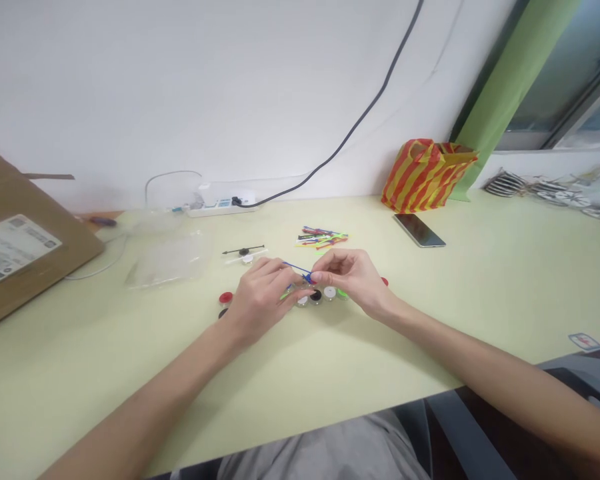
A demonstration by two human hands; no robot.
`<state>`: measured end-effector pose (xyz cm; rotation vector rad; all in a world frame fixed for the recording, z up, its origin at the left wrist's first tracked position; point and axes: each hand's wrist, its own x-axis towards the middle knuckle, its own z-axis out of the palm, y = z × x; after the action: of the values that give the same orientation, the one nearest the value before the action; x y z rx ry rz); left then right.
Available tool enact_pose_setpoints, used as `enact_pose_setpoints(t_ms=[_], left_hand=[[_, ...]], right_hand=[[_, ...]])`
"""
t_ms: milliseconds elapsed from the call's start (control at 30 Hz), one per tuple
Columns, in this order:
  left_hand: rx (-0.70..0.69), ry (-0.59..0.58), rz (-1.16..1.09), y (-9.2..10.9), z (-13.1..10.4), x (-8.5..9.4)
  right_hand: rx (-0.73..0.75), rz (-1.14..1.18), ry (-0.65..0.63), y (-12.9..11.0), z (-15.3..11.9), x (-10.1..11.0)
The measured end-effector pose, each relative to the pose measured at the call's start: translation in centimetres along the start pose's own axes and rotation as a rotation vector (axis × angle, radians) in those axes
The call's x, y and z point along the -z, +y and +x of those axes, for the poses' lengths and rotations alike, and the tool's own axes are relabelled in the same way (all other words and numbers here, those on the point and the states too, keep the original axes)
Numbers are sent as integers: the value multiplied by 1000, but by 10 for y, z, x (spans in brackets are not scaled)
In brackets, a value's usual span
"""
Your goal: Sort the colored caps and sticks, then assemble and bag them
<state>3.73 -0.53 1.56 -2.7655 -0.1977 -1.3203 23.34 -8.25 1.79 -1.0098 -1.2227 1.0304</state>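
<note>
Thumb and fingers of my left hand [263,292] are closed around a slim blue plastic arrow [296,267]. My right hand [351,277] pinches the same piece near its middle; the fingertips partly hide what is there. Below and around my hands lie several small round discs with clear edges, among them a black disc [316,295], a white disc [329,292] and a green disc [343,294]. To the left of my left hand is a red disc [225,298]. A black arrow [244,251] with a round hub lies farther back, close to another white disc [247,259].
Behind my hands is a pile of coloured arrows [323,238]. A phone [419,230] and a striped bag [427,175] are at the back right. A cardboard box [25,233], plastic bags [167,259] and a power strip [220,205] are on the left side.
</note>
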Motion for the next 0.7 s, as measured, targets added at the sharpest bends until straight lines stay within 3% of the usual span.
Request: enact_pose_setpoints(t_ms=[233,467,700], left_hand=[[25,76,17,3,1,2],[-3,65,14,3,2,7],[21,31,33,4,-1,2]], right_hand=[[141,-132,-29,-6,-1,0],[103,-89,-131,-3,-1,0],[174,-169,-181,4,3,7]])
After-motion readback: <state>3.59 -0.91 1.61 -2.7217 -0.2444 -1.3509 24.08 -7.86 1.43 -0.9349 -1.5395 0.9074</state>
